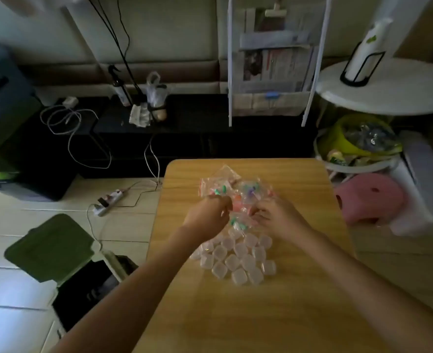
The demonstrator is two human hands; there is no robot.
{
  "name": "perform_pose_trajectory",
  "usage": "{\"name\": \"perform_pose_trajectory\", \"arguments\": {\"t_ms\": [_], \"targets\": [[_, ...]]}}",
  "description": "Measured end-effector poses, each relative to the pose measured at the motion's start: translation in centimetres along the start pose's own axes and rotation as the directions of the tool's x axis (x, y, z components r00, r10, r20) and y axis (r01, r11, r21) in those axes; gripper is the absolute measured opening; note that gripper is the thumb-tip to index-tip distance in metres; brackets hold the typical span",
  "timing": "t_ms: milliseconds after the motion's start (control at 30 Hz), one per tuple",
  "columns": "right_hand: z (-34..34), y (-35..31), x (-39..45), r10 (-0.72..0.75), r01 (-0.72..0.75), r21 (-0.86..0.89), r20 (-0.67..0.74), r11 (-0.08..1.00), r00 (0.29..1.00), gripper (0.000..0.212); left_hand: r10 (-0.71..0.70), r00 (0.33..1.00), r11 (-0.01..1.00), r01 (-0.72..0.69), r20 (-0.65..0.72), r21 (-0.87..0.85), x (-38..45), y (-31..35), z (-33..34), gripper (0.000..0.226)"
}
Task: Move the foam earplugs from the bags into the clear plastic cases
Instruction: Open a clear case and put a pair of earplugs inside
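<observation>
Left hand [208,214]: fingers curled, a small bag of earplugs [238,221] gripped at its left edge.
Right hand [274,215]: fingers curled onto the same bag's right edge.
Other bags [232,186]: heaped on the desk [299,301] just beyond both hands.
Clear cases [235,258]: clustered on the desk below the hands, lids closed.

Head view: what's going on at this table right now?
A person works at a wooden table. Both the left hand and right hand are curled on a small clear bag of earplugs, with more bags piled beyond. A cluster of clear plastic cases lies nearer the person, apparently unfilled.
</observation>
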State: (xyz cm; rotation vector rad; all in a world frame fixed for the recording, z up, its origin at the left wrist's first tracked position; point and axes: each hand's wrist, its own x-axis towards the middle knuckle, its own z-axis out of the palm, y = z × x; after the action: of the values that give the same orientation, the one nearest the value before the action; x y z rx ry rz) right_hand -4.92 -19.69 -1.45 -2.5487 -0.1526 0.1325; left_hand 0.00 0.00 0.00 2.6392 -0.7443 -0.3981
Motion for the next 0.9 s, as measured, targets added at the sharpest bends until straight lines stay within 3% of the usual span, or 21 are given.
{"name": "perform_pose_trajectory", "arguments": {"t_ms": [167, 367, 467, 567, 733, 900], "targets": [[7.6, 6.5, -0.4, -0.053, 0.05, -0.033, -0.101, 0.998, 0.993, 0.025, 0.151, 0.985, 0.984, -0.142, -0.08, 0.11, 0.8, -3.9, 8.4, 0.03], [12.4, 9.5, 1.4, -0.237, 0.18, -0.208, -0.294, 0.961, 0.926, 0.057, 0.353, 0.894, 0.932, -0.309, -0.275, 0.191, 3.8, -5.7, 14.0, 0.037], [14.3, 9.9, 2.5, -0.343, 0.234, -0.31, -0.366, 0.921, 0.865, 0.052, 0.399, 0.852, 0.914, -0.337, -0.339, 0.228, 4.5, -6.9, 15.4, 0.037], [15.3, 10.0, 2.9, -0.381, 0.265, -0.314, -0.402, 0.912, 0.833, 0.04, 0.407, 0.825, 0.913, -0.377, -0.393, 0.155, 4.5, -7.7, 16.0, 0.032], [14.7, 9.2, 3.0, -0.304, 0.23, -0.243, -0.338, 0.943, 0.89, 0.028, 0.301, 0.848, 0.938, -0.346, -0.436, -0.026, 3.5, -8.1, 15.9, 0.029], [13.8, 7.3, 1.3, -0.178, 0.163, -0.073, -0.475, 0.984, 0.862, 0.016, 0.271, 0.845, 0.949, -0.314, -0.462, -0.018, 2.0, -7.6, 15.5, 0.034]]}}
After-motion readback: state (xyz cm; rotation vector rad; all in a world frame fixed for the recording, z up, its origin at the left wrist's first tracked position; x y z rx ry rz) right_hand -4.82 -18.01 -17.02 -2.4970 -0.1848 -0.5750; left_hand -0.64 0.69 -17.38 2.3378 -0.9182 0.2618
